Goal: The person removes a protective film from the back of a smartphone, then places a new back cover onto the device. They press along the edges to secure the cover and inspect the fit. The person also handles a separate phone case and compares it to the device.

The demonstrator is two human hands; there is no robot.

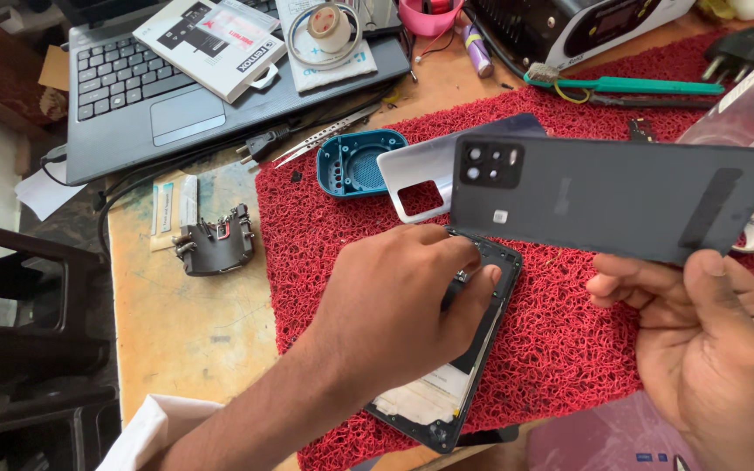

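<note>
Laptop (159, 96), teal shell (355, 161) — red mat (569, 349) beneath.

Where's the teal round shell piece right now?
In the head view, the teal shell lies at the upper left edge of the red mat, beside the silver back cover, just below the tweezers and laptop.

bare red mat (560, 349) between both hands, silver back cover (421, 170) and teal shell (355, 161) crowding its far edge

Left hand (412, 301) covers the upper part of the opened black phone body (451, 384); what its fingertips touch is hidden. Right hand (717, 349) cut off by frame edge. Grey laptop (124, 113) partly buried under a white box (211, 44).
</note>
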